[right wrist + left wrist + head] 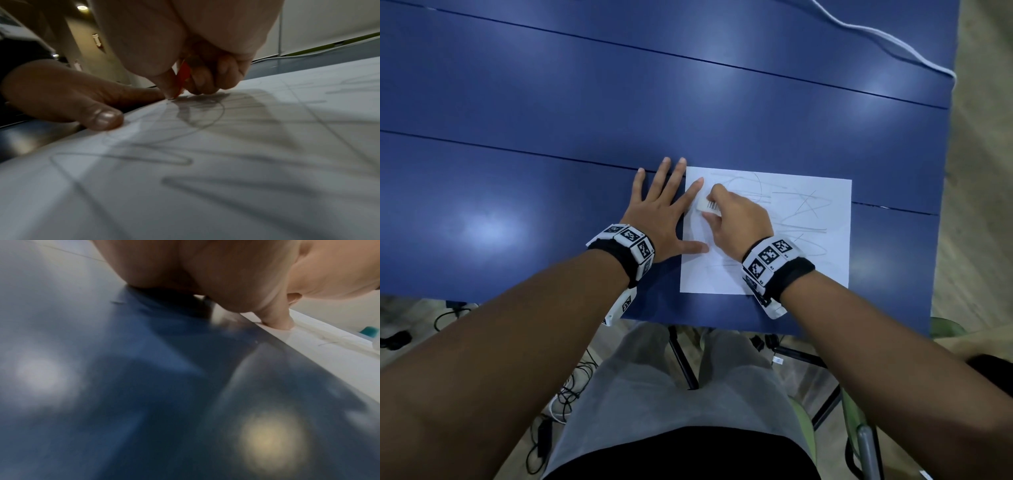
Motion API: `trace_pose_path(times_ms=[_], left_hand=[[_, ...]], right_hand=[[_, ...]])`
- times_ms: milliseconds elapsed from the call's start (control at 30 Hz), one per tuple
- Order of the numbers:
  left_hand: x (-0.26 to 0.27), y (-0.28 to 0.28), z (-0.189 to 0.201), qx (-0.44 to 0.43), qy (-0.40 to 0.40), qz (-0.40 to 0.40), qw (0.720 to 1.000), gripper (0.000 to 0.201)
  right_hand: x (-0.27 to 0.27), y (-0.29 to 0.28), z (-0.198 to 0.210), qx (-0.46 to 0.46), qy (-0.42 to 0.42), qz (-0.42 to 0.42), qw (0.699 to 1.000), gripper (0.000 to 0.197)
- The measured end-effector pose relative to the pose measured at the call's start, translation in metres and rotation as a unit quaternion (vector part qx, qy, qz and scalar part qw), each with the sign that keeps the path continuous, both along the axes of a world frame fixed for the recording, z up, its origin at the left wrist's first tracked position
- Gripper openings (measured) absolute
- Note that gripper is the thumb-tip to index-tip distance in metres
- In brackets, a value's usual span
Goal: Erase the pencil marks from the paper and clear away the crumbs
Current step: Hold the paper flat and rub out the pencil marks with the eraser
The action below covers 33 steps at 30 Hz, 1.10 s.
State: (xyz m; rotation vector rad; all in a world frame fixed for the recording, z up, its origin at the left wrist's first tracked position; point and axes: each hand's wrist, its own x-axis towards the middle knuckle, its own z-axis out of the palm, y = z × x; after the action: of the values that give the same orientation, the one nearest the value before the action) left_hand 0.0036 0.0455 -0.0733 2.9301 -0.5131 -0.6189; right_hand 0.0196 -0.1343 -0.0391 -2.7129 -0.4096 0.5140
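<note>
On the near right part of the blue desk (551, 102) lies the white paper (825, 274), its near edge close to the desk's near edge, with grey pencil marks (804, 205) looping across most of it. Your left hand (664, 219) lies flat with its fingers (640, 178) spread and straight; the palm rests on the desk just left of the sheet, while the thumb and forefinger reach over the paper's left edge and press on it. Your right hand (739, 219) sits on the sheet's far left part, its fingers curled round a white eraser (709, 205) with a barcode on its sleeve, pinched between thumb and fingertips and tipped down onto the paper. From the right wrist, an orange-red strip of that sleeve shows between the fingers, right at the paper.

The desktop is glossy, with several soft patches of reflected ceiling light, and dark seams run across it from left to right. A white cable (876, 34) snakes over the far right corner and off the edge. Beyond the right edge is a pale floor (983, 171); under the near edge, dark cables (571, 387) tangle beside your grey-clad legs (654, 394), and a green chair (859, 421) shows at near right.
</note>
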Motion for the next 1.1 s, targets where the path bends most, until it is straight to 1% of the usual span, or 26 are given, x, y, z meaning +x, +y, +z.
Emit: trace_pose_path(times_ms=[67,100,200,233,367,533,667,800,833,933,967,1100], left_hand=[[0.000,-0.001,-0.001,0.000,0.002,0.000,1.000,0.118],[0.000,0.000,-0.001,0.001,0.000,0.000,1.000,0.118],[-0.001,0.000,-0.001,-0.004,-0.007,0.000,1.000,0.118],[-0.001,0.000,0.000,-0.004,-0.006,0.000,1.000,0.118],[0.000,0.000,0.000,0.004,0.003,0.003,1.000,0.123],[0.000,-0.001,0.001,0.001,0.002,0.008,1.000,0.127],[0.000,-0.001,0.000,-0.006,0.005,0.011,1.000,0.128],[0.000,-0.001,0.001,-0.008,0.006,0.011,1.000,0.128],[0.000,-0.001,0.001,-0.007,0.005,0.010,1.000,0.128],[0.000,-0.002,0.000,-0.008,0.005,0.009,1.000,0.128],[0.000,-0.001,0.000,-0.007,0.005,0.009,1.000,0.127],[0.000,-0.001,0.001,-0.006,0.001,0.011,1.000,0.126]], right_hand=[[0.005,-0.002,0.000,0.002,-0.006,-0.029,1.000,0.025],[0.004,-0.001,0.000,0.005,-0.006,-0.029,1.000,0.025],[-0.005,0.005,0.001,0.010,0.003,0.011,1.000,0.024],[-0.005,0.004,0.001,0.008,0.003,0.011,1.000,0.025],[0.008,-0.001,0.001,-0.004,-0.006,-0.055,0.998,0.026],[0.002,0.004,0.002,0.001,0.000,-0.020,1.000,0.025],[0.017,-0.002,0.004,-0.007,-0.008,-0.066,0.998,0.025],[0.007,0.001,0.005,0.008,0.012,-0.014,1.000,0.024],[0.008,0.001,0.004,0.008,0.011,-0.018,1.000,0.024],[0.014,-0.002,0.004,0.004,0.000,-0.064,0.998,0.024],[0.013,-0.001,0.005,0.008,0.000,-0.063,0.998,0.024],[0.001,0.007,0.004,0.027,0.009,-0.009,1.000,0.023]])
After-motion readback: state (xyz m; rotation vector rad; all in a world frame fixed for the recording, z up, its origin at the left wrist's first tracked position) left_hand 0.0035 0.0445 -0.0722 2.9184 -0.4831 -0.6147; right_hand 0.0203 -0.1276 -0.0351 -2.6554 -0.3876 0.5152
